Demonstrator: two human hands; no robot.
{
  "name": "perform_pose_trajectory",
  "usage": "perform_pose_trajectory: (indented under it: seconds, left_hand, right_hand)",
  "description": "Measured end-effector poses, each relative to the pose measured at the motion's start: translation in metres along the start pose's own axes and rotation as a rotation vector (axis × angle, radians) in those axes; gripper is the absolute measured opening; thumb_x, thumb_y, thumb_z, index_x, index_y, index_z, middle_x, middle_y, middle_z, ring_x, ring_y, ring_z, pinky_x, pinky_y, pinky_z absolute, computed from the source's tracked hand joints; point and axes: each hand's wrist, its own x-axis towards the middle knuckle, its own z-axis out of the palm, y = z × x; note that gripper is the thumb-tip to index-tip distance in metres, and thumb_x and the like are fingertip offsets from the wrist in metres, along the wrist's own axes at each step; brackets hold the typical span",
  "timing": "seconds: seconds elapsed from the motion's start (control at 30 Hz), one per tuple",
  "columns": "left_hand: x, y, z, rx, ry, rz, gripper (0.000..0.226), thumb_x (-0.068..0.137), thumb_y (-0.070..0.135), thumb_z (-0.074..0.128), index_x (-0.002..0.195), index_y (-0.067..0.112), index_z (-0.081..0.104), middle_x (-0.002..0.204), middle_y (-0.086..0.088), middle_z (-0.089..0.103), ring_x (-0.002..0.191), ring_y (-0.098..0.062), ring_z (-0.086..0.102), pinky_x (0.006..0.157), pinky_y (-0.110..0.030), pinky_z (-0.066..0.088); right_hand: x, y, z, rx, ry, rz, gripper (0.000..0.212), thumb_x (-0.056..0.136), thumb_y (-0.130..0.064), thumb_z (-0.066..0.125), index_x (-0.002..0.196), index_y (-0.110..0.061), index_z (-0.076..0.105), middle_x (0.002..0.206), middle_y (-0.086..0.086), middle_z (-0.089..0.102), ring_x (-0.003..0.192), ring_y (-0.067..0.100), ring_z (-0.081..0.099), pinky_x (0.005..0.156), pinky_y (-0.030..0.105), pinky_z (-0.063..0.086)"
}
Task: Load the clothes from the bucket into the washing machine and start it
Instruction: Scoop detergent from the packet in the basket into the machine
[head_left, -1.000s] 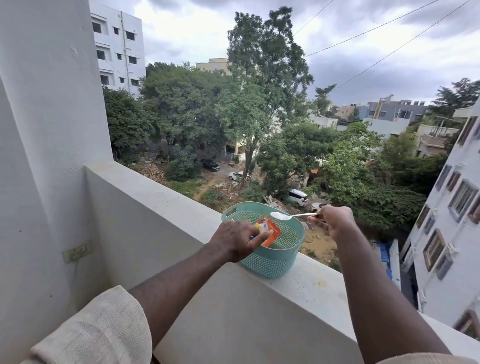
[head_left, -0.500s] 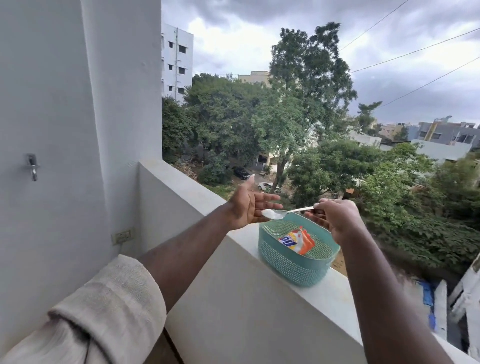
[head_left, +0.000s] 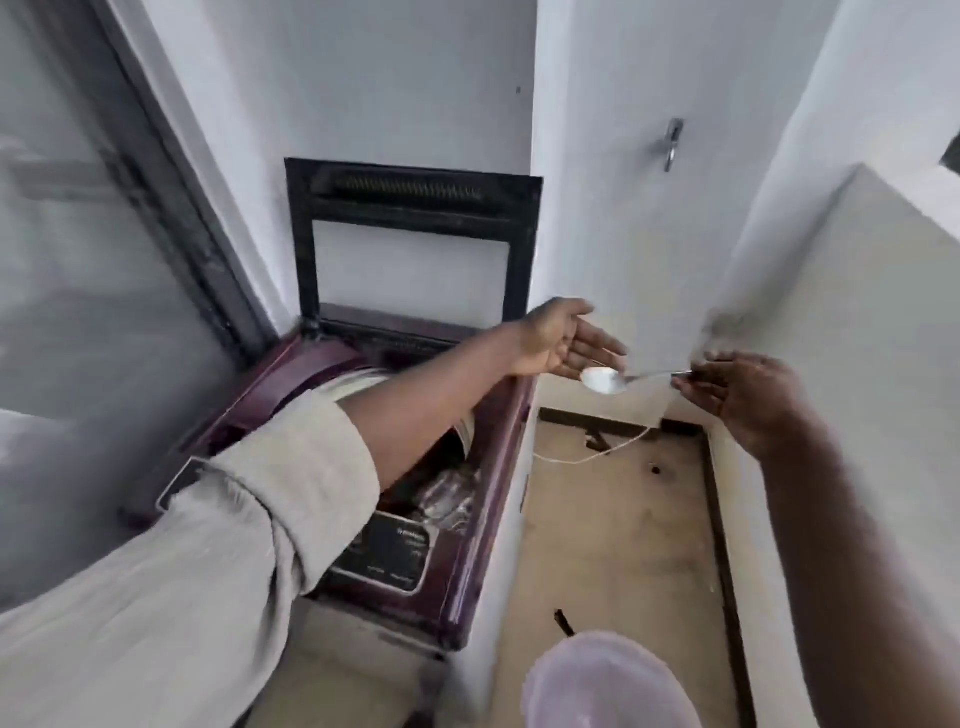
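A maroon top-load washing machine (head_left: 478, 519) stands in the corner with its black-framed lid (head_left: 410, 244) raised against the wall. Clothes (head_left: 447, 493) show dimly in the drum, mostly hidden by my left forearm. My right hand (head_left: 748, 400) pinches the handle of a metal spoon (head_left: 605, 380) heaped with white powder, to the right of the machine's top. My left hand (head_left: 563, 340) is open, palm cupped just behind the spoon's bowl, holding nothing. A pale lilac bucket (head_left: 608, 680) sits blurred at the bottom edge.
A glass door with a dark frame (head_left: 171, 218) runs along the left. The balcony parapet wall (head_left: 857, 364) closes the right side. A white cord (head_left: 587, 454) crosses the beige floor (head_left: 623, 545). A metal hook (head_left: 672, 143) sticks out of the back wall.
My view has swung left and down from the parapet and teal basket to the washing machine. The spoon of powder came along in my right hand, my left hand still cupped beside it.
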Motion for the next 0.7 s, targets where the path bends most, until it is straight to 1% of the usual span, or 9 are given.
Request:
perform_pose_trajectory:
  seconds: [0.1, 0.2, 0.27, 0.33, 0.43, 0.5, 0.6, 0.67, 0.7]
  left_hand:
    - [-0.034, -0.053, -0.047, -0.047, 0.147, -0.043, 0.062, 0.098, 0.043, 0.02, 0.104, 0.007, 0.07, 0.092, -0.006, 0.076, 0.102, -0.026, 0.063, 0.072, -0.028, 0.043]
    - [-0.056, -0.106, -0.071, -0.08, 0.264, -0.117, 0.065, 0.099, 0.044, 0.017, 0.114, 0.004, 0.067, 0.1, -0.008, 0.074, 0.099, -0.022, 0.065, 0.083, -0.032, 0.043]
    - [-0.062, -0.135, -0.076, -0.097, 0.343, -0.141, 0.066, 0.101, 0.043, 0.015, 0.123, 0.003, 0.062, 0.118, -0.015, 0.068, 0.096, -0.019, 0.065, 0.081, -0.029, 0.044]
    - [-0.063, -0.158, -0.081, -0.132, 0.405, -0.149, 0.066, 0.102, 0.042, 0.014, 0.128, 0.001, 0.058, 0.13, -0.019, 0.06, 0.106, -0.023, 0.062, 0.081, -0.026, 0.045]
    - [-0.062, -0.183, -0.082, -0.198, 0.438, -0.157, 0.062, 0.103, 0.038, 0.014, 0.13, 0.0, 0.055, 0.135, -0.021, 0.056, 0.126, -0.029, 0.054, 0.096, -0.029, 0.043]
    - [-0.06, -0.194, -0.081, -0.225, 0.469, -0.157, 0.059, 0.104, 0.033, 0.015, 0.131, -0.003, 0.054, 0.136, -0.021, 0.055, 0.129, -0.03, 0.05, 0.102, -0.031, 0.039]
    - [-0.058, -0.205, -0.077, -0.234, 0.532, -0.155, 0.055, 0.104, 0.026, 0.018, 0.128, -0.007, 0.054, 0.134, -0.023, 0.056, 0.127, -0.032, 0.052, 0.087, -0.021, 0.045]
    - [-0.056, -0.211, -0.076, -0.239, 0.57, -0.131, 0.051, 0.105, 0.022, 0.022, 0.125, -0.012, 0.054, 0.128, -0.025, 0.058, 0.117, -0.036, 0.058, 0.073, -0.013, 0.047]
    - [-0.056, -0.212, -0.075, -0.245, 0.594, -0.112, 0.049, 0.104, 0.019, 0.024, 0.122, -0.015, 0.055, 0.12, -0.024, 0.061, 0.104, -0.036, 0.062, 0.066, -0.011, 0.049]
  right_hand:
    - [0.023, 0.052, 0.06, -0.163, -0.183, 0.104, 0.021, 0.093, 0.007, 0.048, 0.083, -0.012, 0.051, 0.072, 0.013, 0.059, 0.05, 0.017, 0.068, 0.048, 0.024, 0.054]
    - [0.04, 0.1, 0.103, -0.331, -0.331, 0.111, 0.022, 0.094, 0.008, 0.049, 0.083, -0.011, 0.051, 0.068, 0.013, 0.059, 0.05, 0.016, 0.065, 0.048, 0.022, 0.056]
    - [0.049, 0.125, 0.122, -0.456, -0.431, 0.069, 0.02, 0.093, 0.008, 0.051, 0.084, -0.01, 0.051, 0.069, 0.014, 0.057, 0.049, 0.014, 0.065, 0.051, 0.022, 0.057]
    - [0.059, 0.145, 0.136, -0.566, -0.502, 0.016, 0.018, 0.093, 0.007, 0.053, 0.086, -0.009, 0.051, 0.066, 0.013, 0.057, 0.049, 0.012, 0.066, 0.051, 0.021, 0.057]
    - [0.069, 0.161, 0.148, -0.743, -0.606, -0.057, 0.017, 0.091, 0.003, 0.057, 0.086, -0.012, 0.054, 0.067, 0.011, 0.063, 0.056, 0.013, 0.068, 0.058, 0.03, 0.057]
    - [0.068, 0.166, 0.152, -0.823, -0.64, -0.135, 0.018, 0.09, 0.005, 0.058, 0.085, -0.012, 0.053, 0.067, 0.007, 0.062, 0.056, 0.009, 0.066, 0.061, 0.03, 0.055]
    - [0.055, 0.165, 0.162, -1.006, -0.707, -0.351, 0.018, 0.089, 0.003, 0.058, 0.084, -0.013, 0.052, 0.07, -0.002, 0.058, 0.059, 0.005, 0.062, 0.057, 0.019, 0.049]
    - [0.041, 0.163, 0.168, -1.127, -0.763, -0.543, 0.019, 0.087, 0.001, 0.057, 0.084, -0.017, 0.053, 0.072, -0.001, 0.06, 0.063, 0.016, 0.06, 0.057, 0.027, 0.047]
    - [0.034, 0.163, 0.169, -1.158, -0.786, -0.683, 0.018, 0.086, 0.001, 0.056, 0.084, -0.016, 0.054, 0.07, 0.002, 0.061, 0.061, 0.018, 0.058, 0.054, 0.031, 0.046]
